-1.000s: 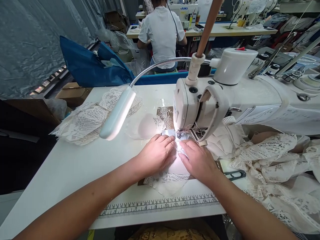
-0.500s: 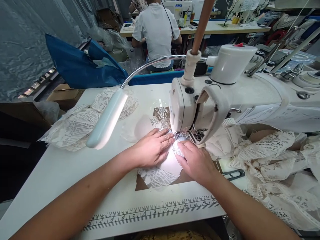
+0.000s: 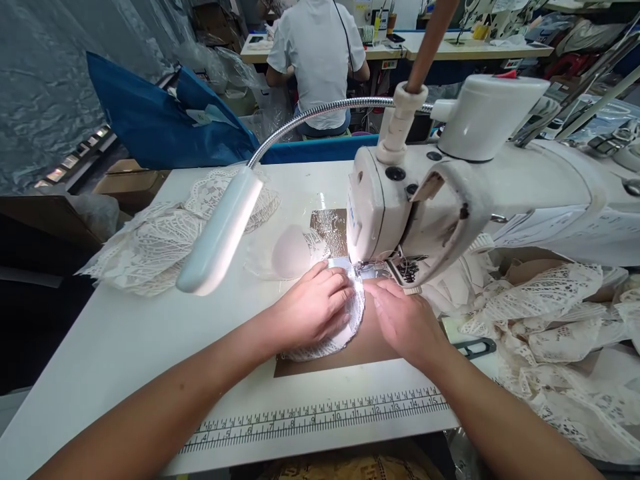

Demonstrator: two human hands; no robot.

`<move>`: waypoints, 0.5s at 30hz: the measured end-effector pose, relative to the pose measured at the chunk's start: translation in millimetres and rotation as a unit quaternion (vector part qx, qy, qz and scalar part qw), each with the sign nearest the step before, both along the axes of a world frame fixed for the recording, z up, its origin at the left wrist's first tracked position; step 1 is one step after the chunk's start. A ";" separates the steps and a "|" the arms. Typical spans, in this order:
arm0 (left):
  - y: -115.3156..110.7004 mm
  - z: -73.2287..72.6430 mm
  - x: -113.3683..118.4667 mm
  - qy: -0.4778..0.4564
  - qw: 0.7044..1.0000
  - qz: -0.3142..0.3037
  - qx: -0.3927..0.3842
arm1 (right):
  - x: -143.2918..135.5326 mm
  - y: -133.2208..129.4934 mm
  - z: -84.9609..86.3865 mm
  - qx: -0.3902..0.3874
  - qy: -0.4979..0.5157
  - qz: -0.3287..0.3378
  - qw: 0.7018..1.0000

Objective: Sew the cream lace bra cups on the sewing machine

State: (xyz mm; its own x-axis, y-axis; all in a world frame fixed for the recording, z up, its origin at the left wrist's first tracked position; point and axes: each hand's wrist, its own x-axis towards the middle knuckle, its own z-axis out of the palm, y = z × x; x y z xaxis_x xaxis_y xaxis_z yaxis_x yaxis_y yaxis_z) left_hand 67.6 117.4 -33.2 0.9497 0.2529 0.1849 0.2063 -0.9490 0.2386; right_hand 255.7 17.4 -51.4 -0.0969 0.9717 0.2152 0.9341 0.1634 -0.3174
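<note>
The lace piece [image 3: 357, 321] lies before the sewing machine [image 3: 520, 177], its edge seemingly being stitched. The left hand [image 3: 315, 303] presses it, fingers extended; the right hand [image 3: 403, 317], loosely open, rests beside it. Steady turning seems needed next.

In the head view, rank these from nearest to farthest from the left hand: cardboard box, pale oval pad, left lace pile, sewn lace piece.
1. Lace piece: partly under the left hand, touching it.
2. Pad: just beyond the hand, slightly left.
3. Lace pile: farther left on the table.
4. Box: far left, past the table's edge.
</note>
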 end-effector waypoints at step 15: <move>9.6 -1.4 -3.4 -0.010 1.000 0.008 0.018 | -3.3 2.5 -4.1 0.014 -0.037 0.018 0.999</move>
State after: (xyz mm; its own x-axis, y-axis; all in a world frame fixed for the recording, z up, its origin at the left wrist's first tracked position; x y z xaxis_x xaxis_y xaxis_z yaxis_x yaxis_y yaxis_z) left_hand 64.2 127.0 -34.6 0.9414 0.2613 0.2134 0.2176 -0.9537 0.2078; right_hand 252.4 20.0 -55.4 -0.1490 0.9609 0.2332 0.9482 0.2058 -0.2422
